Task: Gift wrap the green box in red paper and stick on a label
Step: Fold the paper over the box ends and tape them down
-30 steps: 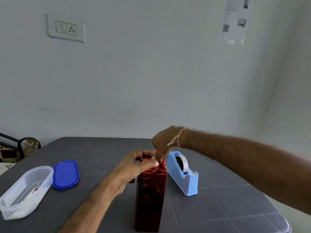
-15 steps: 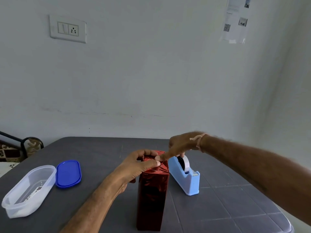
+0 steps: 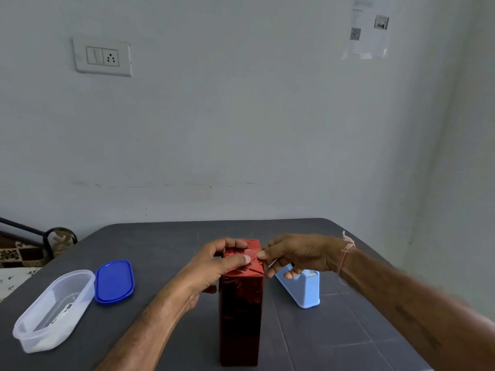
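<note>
Two hands now meet atop our red-wrapped box [image 3: 241,311] standing on the tabletop [image 3: 150,242]: our left hand [image 3: 214,266] grips its folded top flaps [image 3: 250,267] shut while our right hand [image 3: 297,254], back from the tape dispenser [image 3: 302,289], pinches a strip of tape [image 3: 251,255] over them, so we judge sealing comes next.
</note>
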A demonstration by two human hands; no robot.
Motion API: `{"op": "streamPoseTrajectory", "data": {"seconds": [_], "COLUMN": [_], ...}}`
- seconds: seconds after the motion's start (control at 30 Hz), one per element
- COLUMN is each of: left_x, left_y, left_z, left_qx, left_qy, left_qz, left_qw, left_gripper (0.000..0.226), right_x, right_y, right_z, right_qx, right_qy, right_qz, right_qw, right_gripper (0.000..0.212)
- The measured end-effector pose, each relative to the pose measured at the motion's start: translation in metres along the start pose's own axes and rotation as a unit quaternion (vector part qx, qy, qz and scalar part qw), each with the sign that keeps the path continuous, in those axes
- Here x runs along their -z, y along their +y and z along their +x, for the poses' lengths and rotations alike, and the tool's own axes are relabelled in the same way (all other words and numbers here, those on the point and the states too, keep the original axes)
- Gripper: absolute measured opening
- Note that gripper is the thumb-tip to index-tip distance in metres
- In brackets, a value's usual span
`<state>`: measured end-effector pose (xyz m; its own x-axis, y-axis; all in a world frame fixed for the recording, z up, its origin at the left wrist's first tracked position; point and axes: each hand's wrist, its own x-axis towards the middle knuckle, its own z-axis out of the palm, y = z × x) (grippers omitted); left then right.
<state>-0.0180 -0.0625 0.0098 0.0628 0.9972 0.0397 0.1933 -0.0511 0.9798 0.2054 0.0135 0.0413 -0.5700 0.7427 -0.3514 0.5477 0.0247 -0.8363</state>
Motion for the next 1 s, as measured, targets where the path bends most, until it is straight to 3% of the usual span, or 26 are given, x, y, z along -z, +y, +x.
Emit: {"op": "streamPoseTrajectory", "data": {"seconds": [0.13, 0.27, 0.43, 0.47, 0.57, 0.63, 0.7, 0.77, 0.87, 1.0], "left_x": [0.002, -0.007, -0.020, -0.022, -0.027, -0.028, -0.029, -0.028, -0.029, -0.033], "left_y": [-0.002, -0.003, -0.001, 0.001, 0.007, 0.009, 0.009, 0.005, -0.006, -0.028], "left_z": [-0.001, 0.001, 0.000, 0.001, 0.006, 0.011, 0.013, 0.013, 0.011, 0.022], "left_qx": [-0.006, -0.012, -0.033, -0.038, -0.049, -0.057, -0.066, -0.075, -0.101, -0.116], "left_qy": [0.019, 0.033, 0.064, 0.067, 0.073, 0.076, 0.070, 0.038, 0.013, 0.089], "left_qz": [-0.011, -0.017, -0.009, -0.008, 0.016, 0.053, 0.080, 0.069, 0.054, 0.064], "left_qw": [1.000, 0.999, 0.997, 0.997, 0.996, 0.994, 0.992, 0.994, 0.993, 0.987], "left_gripper": [0.023, 0.026, 0.026, 0.026, 0.025, 0.025, 0.021, 0.019, 0.028, 0.050], "right_x": [-0.023, -0.038, -0.077, -0.090, -0.114, -0.119, -0.117, -0.110, -0.100, -0.081], "right_y": [0.011, 0.006, 0.028, 0.036, 0.062, 0.068, 0.070, 0.072, 0.078, 0.088], "right_z": [0.006, -0.002, -0.028, -0.031, -0.023, -0.017, -0.014, -0.015, -0.014, 0.014], "right_qx": [0.003, 0.034, 0.268, 0.296, 0.319, 0.304, 0.306, 0.314, 0.305, 0.246], "right_qy": [0.078, 0.139, 0.274, 0.285, 0.329, 0.390, 0.422, 0.435, 0.412, 0.334], "right_qz": [0.083, 0.122, 0.155, 0.125, 0.025, 0.047, 0.104, 0.136, 0.174, 0.308], "right_qw": [0.993, 0.982, 0.911, 0.903, 0.889, 0.868, 0.847, 0.833, 0.841, 0.856], "right_gripper": [0.041, 0.030, 0.032, 0.041, 0.083, 0.084, 0.071, 0.060, 0.071, 0.073]}}
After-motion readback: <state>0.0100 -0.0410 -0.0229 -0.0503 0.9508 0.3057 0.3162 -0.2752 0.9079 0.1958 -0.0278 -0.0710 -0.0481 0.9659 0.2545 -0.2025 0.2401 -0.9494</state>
